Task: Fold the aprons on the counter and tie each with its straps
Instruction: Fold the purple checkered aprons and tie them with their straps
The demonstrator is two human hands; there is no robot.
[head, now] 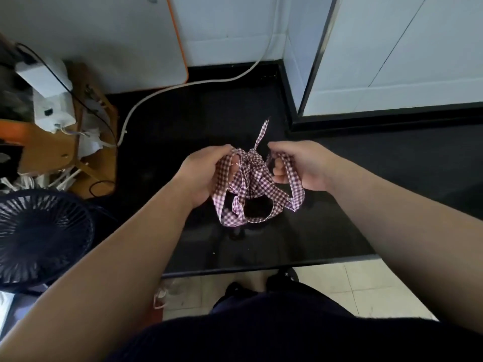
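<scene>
A small bundle of purple-and-white checked apron (254, 188) hangs in the air above the black counter (183, 158), held between both hands. My left hand (203, 173) grips a strap loop on the bundle's left side. My right hand (298, 165) grips another strap loop on the right. Between the hands the straps cross in a knot (251, 156), and one strap end (262, 133) sticks up and away from it. More strap loops dangle below the bundle.
A dark fan (39, 236) stands at the left. Behind it a cardboard box (86, 142) holds white devices and cables. A white hose (183, 84) runs across the counter's back. A white appliance with an orange edge (156, 43) and tiled walls stand behind.
</scene>
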